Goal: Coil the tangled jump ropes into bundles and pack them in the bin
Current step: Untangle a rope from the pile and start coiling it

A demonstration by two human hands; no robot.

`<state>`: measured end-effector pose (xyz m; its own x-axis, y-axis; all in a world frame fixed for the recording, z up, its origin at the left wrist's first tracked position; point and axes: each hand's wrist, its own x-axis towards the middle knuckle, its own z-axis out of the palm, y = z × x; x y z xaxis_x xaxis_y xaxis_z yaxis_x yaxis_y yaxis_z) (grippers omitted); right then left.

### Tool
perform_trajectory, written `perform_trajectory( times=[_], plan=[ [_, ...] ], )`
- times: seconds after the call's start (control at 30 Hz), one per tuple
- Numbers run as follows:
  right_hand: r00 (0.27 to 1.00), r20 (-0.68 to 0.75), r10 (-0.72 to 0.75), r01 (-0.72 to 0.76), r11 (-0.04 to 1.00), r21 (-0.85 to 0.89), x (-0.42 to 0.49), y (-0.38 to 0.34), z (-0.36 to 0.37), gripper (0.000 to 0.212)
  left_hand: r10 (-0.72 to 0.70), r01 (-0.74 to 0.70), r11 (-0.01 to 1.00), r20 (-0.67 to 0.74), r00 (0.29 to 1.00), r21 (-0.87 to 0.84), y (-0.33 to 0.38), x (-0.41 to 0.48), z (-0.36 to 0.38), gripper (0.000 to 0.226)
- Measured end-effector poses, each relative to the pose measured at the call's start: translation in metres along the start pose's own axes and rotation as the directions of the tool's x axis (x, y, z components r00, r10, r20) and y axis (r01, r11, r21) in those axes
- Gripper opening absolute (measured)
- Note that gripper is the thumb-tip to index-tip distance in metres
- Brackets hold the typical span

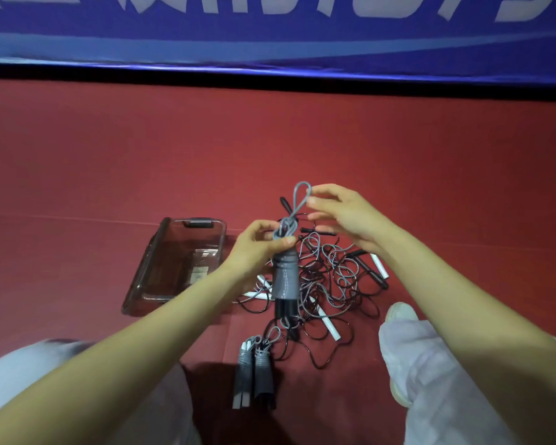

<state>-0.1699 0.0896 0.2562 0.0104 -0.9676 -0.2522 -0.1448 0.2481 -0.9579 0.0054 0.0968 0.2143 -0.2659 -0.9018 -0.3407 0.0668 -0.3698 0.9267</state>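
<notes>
My left hand point(257, 248) grips the top of a grey jump rope bundle point(284, 281), its cord wound tightly round the handles and held upright above the floor. A grey cord loop point(299, 200) sticks up from the bundle, and the fingertips of my right hand point(337, 213) touch it, fingers loosely spread. Under the bundle lies a tangle of black and grey ropes point(331, 284) with white and black handles. A finished grey coiled bundle point(254, 374) lies on the floor near my knees. The clear smoky bin point(154, 268) stands to the left, with no ropes in it.
Red mat floor point(109, 175) all around. A blue banner wall point(270, 43) runs along the far side. My knees in light trousers point(430, 380) and a white shoe point(398, 313) flank the rope pile.
</notes>
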Motion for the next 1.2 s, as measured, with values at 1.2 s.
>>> perform_trajectory(
  times=[1.2],
  plan=[
    [0.977, 0.042, 0.21, -0.182, 0.918, -0.353, -0.001, 0.161, 0.035, 0.078, -0.214, 0.215, 0.977, 0.089, 0.973, -0.003, -0.133, 0.013, -0.015, 0.057]
  ],
)
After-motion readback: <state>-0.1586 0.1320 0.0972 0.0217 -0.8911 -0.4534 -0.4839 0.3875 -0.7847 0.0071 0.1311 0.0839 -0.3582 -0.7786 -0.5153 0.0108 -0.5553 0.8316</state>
